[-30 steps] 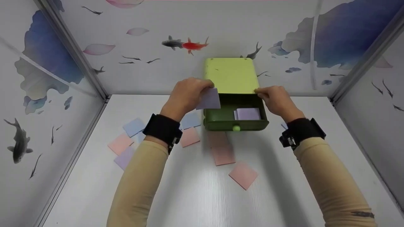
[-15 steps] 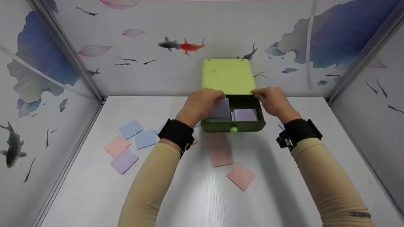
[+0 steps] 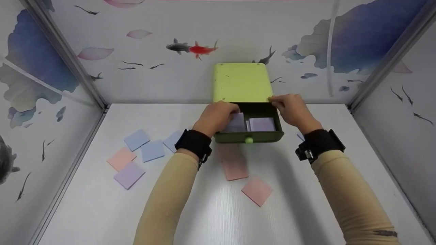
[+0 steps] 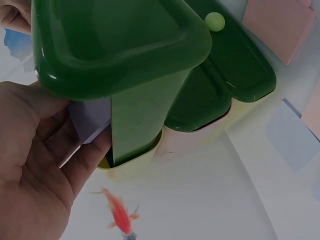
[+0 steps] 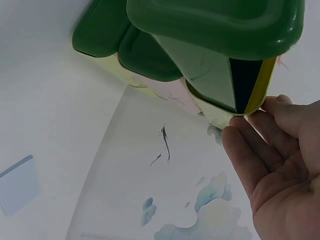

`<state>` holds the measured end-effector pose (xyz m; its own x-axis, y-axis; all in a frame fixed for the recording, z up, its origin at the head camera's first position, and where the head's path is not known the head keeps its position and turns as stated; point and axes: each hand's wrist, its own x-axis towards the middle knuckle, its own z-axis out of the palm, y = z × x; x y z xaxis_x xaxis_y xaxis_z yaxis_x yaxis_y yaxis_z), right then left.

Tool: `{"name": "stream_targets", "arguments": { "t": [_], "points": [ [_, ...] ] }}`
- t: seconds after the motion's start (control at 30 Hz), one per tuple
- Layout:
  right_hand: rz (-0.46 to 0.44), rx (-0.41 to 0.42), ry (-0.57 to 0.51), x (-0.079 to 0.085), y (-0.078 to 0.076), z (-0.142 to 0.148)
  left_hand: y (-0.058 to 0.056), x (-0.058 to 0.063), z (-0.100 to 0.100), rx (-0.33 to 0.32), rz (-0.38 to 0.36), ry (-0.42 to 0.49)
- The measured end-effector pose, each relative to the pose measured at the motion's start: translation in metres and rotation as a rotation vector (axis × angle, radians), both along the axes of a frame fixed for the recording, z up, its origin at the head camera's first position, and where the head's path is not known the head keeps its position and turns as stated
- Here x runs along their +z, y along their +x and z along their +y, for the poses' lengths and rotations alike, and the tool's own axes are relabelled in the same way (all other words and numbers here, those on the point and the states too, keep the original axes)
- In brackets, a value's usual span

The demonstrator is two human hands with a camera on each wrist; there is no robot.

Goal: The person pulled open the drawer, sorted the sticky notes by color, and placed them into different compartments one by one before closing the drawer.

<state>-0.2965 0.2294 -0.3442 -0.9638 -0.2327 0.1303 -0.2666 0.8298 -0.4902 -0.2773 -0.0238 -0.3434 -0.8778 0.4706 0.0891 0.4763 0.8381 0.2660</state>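
A small drawer cabinet with a lime-green top stands against the back wall. Its top green drawer is pulled out, and further green drawers sit below it in the wrist views. In the drawer's right half lies a group of purple sticky-note pads. My left hand is in the drawer's left part, pinching a purple sticky-note pad between thumb and fingers, the pad just inside the drawer. With its fingertips my right hand holds the cabinet's front right corner, at the yellow rim.
On the white table, left of the cabinet, lie blue pads, a pink pad and a purple pad. More pink pads lie in front. A blue pad lies to the right. Printed walls stand around.
My left hand has carried the purple pad right and down from beside the cabinet into the drawer's left part. My right hand has kept its place on the cabinet corner.
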Motion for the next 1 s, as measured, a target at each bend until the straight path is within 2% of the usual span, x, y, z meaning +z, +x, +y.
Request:
{"name": "stream_targets", "arguments": {
  "t": [0.4, 0.73, 1.0],
  "points": [
    [0.012, -0.003, 0.007, 0.001, 0.001, -0.002, -0.007, -0.005, 0.005, -0.004, -0.097, -0.023],
    [0.032, 0.022, 0.03, 0.0, 0.003, -0.001, -0.012, -0.013, 0.006, -0.027, -0.025, -0.073],
    [-0.002, -0.007, 0.013, 0.0, 0.002, -0.001, -0.014, -0.016, 0.007, -0.022, -0.025, -0.083]
  ]
}}
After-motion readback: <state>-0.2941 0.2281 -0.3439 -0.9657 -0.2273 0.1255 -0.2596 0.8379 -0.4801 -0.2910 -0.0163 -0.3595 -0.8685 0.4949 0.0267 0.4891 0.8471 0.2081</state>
